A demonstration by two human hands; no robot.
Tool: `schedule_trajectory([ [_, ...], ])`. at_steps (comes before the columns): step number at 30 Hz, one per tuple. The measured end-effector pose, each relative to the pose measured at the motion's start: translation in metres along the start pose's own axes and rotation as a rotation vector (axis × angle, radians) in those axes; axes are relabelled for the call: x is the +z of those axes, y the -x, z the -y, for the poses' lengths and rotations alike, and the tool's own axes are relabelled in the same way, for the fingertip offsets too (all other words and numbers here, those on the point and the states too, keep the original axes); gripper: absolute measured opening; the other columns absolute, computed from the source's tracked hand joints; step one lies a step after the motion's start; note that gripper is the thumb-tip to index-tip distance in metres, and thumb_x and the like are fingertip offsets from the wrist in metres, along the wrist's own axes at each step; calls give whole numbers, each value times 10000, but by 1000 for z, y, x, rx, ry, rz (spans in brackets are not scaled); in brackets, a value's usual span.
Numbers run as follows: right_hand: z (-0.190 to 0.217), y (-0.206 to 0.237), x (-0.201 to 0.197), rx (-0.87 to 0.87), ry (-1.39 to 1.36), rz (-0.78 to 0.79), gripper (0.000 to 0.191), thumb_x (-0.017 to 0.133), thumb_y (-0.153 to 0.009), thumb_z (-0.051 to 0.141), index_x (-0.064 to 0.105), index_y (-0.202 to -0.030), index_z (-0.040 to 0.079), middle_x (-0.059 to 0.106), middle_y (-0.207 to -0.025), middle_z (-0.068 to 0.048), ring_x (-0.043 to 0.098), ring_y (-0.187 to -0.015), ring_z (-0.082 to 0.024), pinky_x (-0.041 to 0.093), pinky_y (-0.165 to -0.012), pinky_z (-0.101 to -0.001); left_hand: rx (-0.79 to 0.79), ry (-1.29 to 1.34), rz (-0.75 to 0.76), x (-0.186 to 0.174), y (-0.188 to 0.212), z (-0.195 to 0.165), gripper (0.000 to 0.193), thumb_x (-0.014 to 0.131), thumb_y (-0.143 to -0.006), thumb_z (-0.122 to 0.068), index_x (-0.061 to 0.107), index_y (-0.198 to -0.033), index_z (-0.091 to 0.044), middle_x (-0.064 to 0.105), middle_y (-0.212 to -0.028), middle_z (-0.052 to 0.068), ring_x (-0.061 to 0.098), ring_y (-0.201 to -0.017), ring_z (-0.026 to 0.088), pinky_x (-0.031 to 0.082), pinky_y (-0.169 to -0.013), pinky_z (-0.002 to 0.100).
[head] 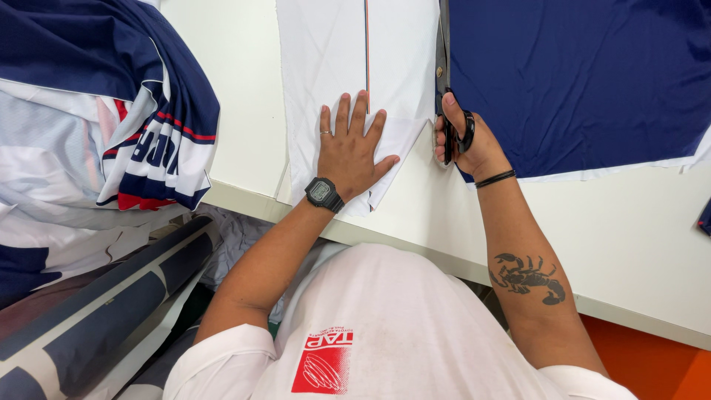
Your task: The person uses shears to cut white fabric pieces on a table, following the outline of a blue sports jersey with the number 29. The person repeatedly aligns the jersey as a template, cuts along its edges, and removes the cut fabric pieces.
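Left hand (349,148): open, flat on white fabric strip (333,67). Right hand (465,137): gripping black-handled scissors (444,89). Risk: strip slipping under the palm, the cut wandering into navy fabric (578,74).

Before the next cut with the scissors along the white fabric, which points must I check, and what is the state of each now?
1. Left hand flat on the white fabric: ok.
2. Left fingers away from the blades: ok.
3. Right hand grips the scissors: ok.
4. Blades lie along the fabric edge: ok.
5. Navy fabric clear of the blades: cannot tell.
6. Blades open or closed: cannot tell.
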State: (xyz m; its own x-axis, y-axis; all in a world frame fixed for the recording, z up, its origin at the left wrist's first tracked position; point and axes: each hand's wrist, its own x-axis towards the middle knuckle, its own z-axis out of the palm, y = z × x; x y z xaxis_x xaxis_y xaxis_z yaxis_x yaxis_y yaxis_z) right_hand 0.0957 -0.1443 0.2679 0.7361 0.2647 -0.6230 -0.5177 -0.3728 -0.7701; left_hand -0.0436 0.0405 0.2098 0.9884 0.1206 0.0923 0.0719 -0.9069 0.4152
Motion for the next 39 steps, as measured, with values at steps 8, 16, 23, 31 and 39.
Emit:
schedule_trajectory([
  [8, -1, 0, 7, -13, 35, -35, 508, 796, -844, 552, 595, -745, 96, 528, -536, -7, 519, -418, -130, 475, -396, -260, 0, 7, 7, 3, 0, 2, 824, 666, -849, -658, 514, -1481, -151, 249, -1625, 236, 154, -1510, 439, 62, -1192, 672],
  [16, 19, -15, 4, 13, -25, 13, 624, 674, -799, 718, 620, -713, 102, 556, -510, -20, 580, -408, -147, 512, -391, -270, 1, -17, 1, -4, -1, 1, 822, 662, -839, -646, 511, -1474, -146, 277, -1611, 226, 203, -1489, 441, 96, -1178, 676],
  [23, 45, -36, 8, -25, -3, -16, 649, 685, -793, 733, 629, -712, 92, 553, -504, -25, 575, -398, -152, 512, -391, -276, -11, -29, 6, -11, -2, -1, 822, 658, -834, -647, 505, -1478, -159, 284, -1606, 222, 219, -1489, 438, 114, -1184, 667],
  [31, 44, -41, 11, -18, -4, -18, 642, 689, -798, 733, 621, -720, 100, 552, -508, -22, 582, -409, -153, 514, -396, -276, -17, -22, 8, -6, -2, 0, 826, 654, -836, -652, 499, -1484, -164, 279, -1610, 222, 206, -1499, 429, 92, -1190, 659],
  [39, 48, -41, 19, -30, 22, -39, 644, 692, -783, 737, 623, -726, 99, 553, -512, -21, 590, -418, -157, 525, -398, -282, -26, -11, 25, -8, -2, 1, 826, 651, -837, -652, 492, -1486, -166, 285, -1607, 218, 201, -1497, 423, 94, -1189, 662],
])
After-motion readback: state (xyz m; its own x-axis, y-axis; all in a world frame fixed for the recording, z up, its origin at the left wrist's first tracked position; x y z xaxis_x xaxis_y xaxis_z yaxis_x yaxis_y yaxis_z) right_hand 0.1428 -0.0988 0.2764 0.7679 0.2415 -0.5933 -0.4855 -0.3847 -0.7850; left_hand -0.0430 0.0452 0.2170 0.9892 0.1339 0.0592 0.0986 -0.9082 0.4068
